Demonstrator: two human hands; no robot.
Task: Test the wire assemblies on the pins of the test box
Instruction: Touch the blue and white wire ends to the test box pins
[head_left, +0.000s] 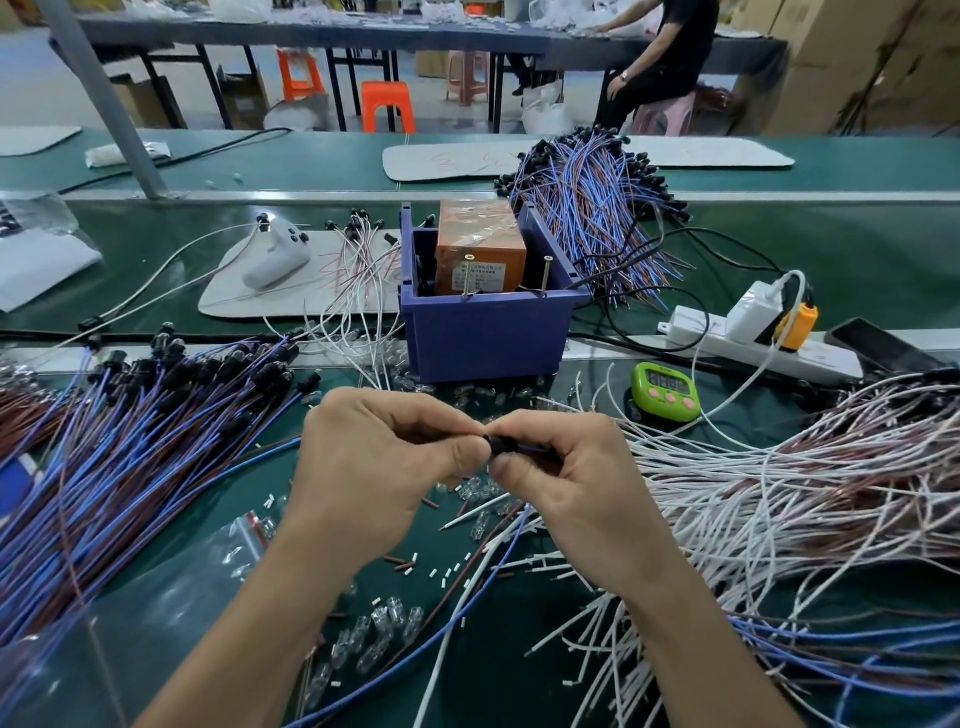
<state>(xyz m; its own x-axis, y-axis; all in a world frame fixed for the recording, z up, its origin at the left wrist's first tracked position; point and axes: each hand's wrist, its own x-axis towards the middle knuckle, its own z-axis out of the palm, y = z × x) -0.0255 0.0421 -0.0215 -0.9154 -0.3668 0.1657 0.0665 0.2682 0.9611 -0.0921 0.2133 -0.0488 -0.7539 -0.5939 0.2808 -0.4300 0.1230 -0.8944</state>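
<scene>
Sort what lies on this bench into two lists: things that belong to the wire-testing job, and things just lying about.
Job in hand:
- wire assembly, pinched by the left hand and right hand
- test box with its upright pins
- pile of blue and brown assemblies at the left

Lying about:
- green timer
- power strip
- phone
- white handheld controller
</scene>
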